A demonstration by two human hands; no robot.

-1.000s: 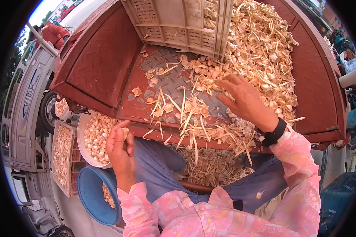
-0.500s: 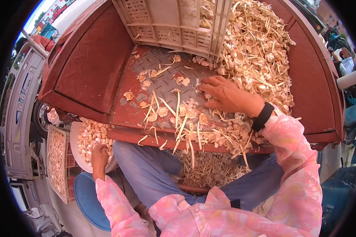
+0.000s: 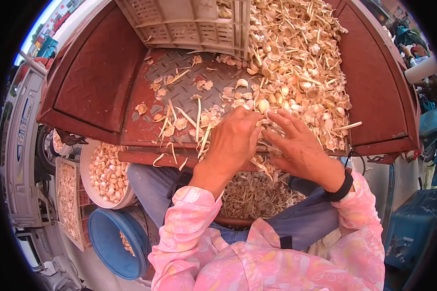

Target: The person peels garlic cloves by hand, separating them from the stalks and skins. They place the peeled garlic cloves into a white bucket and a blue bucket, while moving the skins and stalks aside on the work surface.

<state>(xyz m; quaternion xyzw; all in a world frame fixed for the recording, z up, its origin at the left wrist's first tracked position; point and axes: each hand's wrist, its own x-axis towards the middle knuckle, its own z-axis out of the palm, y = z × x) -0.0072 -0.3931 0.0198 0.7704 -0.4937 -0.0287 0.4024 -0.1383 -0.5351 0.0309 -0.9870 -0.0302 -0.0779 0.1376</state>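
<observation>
My left hand (image 3: pixel 234 138) is over the front edge of the red metal bed (image 3: pixel 145 127), its fingers bent and pressed together at the pile's edge. Close on its right, my right hand (image 3: pixel 298 145) has its fingers spread and curved, the fingertips nearly meeting the left ones. Whatever lies between the fingertips is too small to make out. Just beyond them are pale garlic cloves (image 3: pixel 263 105) and a large heap of garlic with papery skins (image 3: pixel 301 63). Dry stems (image 3: pixel 199 116) and skin scraps lie to the left of my hands.
A white plastic crate (image 3: pixel 194 29) stands tilted at the back. To the left are a white bucket of cloves (image 3: pixel 107 172), a blue bucket (image 3: pixel 114 242) with some cloves and a crate of garlic (image 3: pixel 69 194). Skins (image 3: pixel 257 199) lie between the knees. A person (image 3: pixel 416 54) is far right.
My left hand has left the white bucket and come to the bed's edge. My right hand has drawn back toward me, beside it. The view has shifted slightly.
</observation>
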